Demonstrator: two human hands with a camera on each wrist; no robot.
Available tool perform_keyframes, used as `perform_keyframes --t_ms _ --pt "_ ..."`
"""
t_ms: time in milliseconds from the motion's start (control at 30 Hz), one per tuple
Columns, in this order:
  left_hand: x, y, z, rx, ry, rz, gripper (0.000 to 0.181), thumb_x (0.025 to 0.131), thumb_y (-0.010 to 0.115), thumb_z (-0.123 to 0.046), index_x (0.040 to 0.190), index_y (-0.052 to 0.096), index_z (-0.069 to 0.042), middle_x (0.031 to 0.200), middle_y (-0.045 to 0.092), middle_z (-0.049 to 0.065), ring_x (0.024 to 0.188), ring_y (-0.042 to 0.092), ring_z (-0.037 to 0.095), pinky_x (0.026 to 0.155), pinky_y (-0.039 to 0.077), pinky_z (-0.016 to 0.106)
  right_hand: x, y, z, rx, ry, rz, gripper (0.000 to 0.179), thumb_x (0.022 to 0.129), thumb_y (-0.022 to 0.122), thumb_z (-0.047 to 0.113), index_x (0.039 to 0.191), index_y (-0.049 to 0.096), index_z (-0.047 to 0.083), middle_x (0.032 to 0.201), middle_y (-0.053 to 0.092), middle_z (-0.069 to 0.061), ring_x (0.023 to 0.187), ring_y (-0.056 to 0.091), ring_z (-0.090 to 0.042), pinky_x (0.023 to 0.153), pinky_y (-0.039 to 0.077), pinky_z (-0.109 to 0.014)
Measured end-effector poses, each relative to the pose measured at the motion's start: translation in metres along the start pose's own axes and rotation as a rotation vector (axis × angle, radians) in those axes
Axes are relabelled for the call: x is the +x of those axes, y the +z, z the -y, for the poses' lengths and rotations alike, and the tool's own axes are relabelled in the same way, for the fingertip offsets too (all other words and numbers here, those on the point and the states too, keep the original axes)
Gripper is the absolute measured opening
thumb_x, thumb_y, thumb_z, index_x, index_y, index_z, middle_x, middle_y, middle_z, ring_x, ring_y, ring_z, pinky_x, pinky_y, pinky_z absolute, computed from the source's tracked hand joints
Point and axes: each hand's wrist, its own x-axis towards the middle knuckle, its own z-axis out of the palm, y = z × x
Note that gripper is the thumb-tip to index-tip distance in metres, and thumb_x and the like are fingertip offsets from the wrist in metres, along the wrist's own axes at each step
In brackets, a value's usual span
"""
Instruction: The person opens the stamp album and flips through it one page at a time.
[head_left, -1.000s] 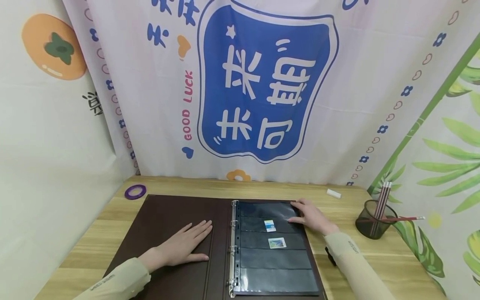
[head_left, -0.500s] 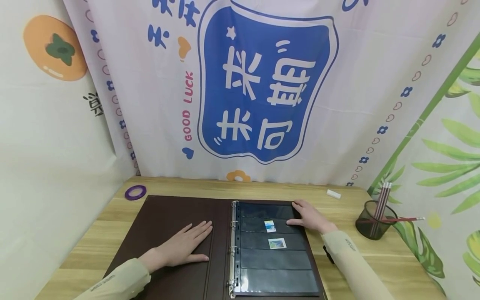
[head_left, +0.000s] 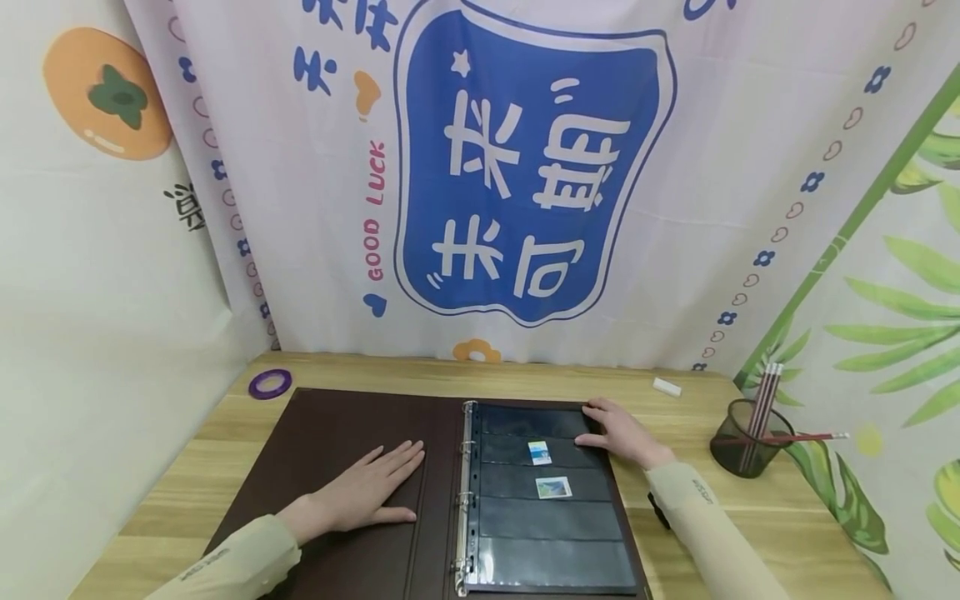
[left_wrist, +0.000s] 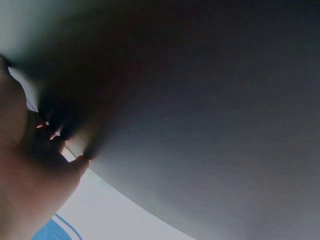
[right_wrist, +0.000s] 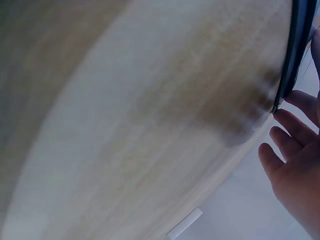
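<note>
A dark brown ring binder (head_left: pixel 341 425) lies spread on the wooden table, its metal rings (head_left: pixel 465 500) running down the middle. On its right side is a black pocket page (head_left: pixel 555 521) with clear strips. Two small stamps show there: a blue-and-white one (head_left: pixel 540 452) and, just below, a green-and-blue one (head_left: pixel 553 487). My left hand (head_left: pixel 367 492) rests flat on the inside of the left cover, fingers extended and thumb apart. At the page's upper right corner, my right hand (head_left: pixel 618 429) touches the edge, thumb over the page; its fingers (right_wrist: pixel 295 127) look loosely extended in the right wrist view.
A purple tape roll (head_left: pixel 270 383) lies beyond the binder's upper left corner. At the back right is a white eraser (head_left: pixel 667 387). A black mesh cup (head_left: pixel 738 446) holds several pencils, one leaning out rightward. A small black object (head_left: pixel 660 510) lies beside the right sleeve.
</note>
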Motion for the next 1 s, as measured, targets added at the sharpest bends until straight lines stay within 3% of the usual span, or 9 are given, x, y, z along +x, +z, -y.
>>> perform_keyframes --t_ms 333,500,567,700,867,1000 --pt "-0.001 0.001 0.000 0.004 0.006 -0.014 0.087 0.095 0.044 -0.066 0.155 0.032 -0.004 0.162 0.030 0.015 0.149 0.033 0.034 0.115 0.032 0.062 0.000 0.003 0.002 0.008 0.016 0.006 0.086 0.084 0.073 0.051 0.141 0.049 -0.008 0.149 0.042 -0.032 0.139 0.041 -0.049 0.112 0.038 -0.059" --pt "-0.001 0.004 0.001 0.014 0.021 -0.047 0.087 0.095 0.045 -0.066 0.154 0.034 -0.003 0.161 0.033 0.016 0.148 0.035 0.035 0.113 0.034 0.062 -0.001 0.003 0.003 0.009 -0.040 -0.013 0.080 0.086 0.073 0.048 0.138 0.052 -0.009 0.146 0.047 -0.031 0.136 0.045 -0.048 0.110 0.040 -0.059" --pt "0.000 0.006 0.001 0.016 0.026 -0.062 0.087 0.095 0.046 -0.066 0.154 0.034 -0.003 0.161 0.033 0.016 0.148 0.035 0.035 0.113 0.034 0.062 -0.001 0.002 0.003 0.007 -0.047 -0.024 0.078 0.086 0.073 0.047 0.137 0.054 -0.008 0.140 0.051 -0.029 0.129 0.051 -0.046 0.106 0.044 -0.057" --pt "0.000 0.009 0.003 0.002 0.022 -0.066 0.088 0.094 0.045 -0.067 0.154 0.033 -0.003 0.162 0.032 0.015 0.148 0.034 0.034 0.113 0.034 0.062 -0.002 -0.001 0.005 0.018 -0.018 -0.012 0.076 0.085 0.073 0.049 0.137 0.056 -0.004 0.115 0.059 -0.019 0.100 0.056 -0.030 0.084 0.049 -0.046" --pt "-0.001 0.009 0.003 -0.012 0.017 -0.066 0.089 0.094 0.047 -0.067 0.154 0.033 -0.003 0.162 0.032 0.015 0.148 0.034 0.035 0.114 0.033 0.063 -0.001 -0.007 0.006 0.113 -0.002 0.020 0.074 0.089 0.072 0.043 0.138 0.052 -0.008 0.114 0.067 -0.020 0.099 0.064 -0.027 0.087 0.054 -0.044" --pt "-0.001 0.007 0.001 -0.011 0.024 -0.073 0.087 0.095 0.047 -0.065 0.153 0.034 -0.002 0.161 0.033 0.017 0.147 0.035 0.037 0.112 0.034 0.064 -0.001 -0.012 0.008 0.233 0.033 0.060 0.075 0.093 0.069 0.031 0.144 0.039 -0.014 0.088 0.063 -0.015 0.068 0.062 -0.017 0.067 0.056 -0.035"
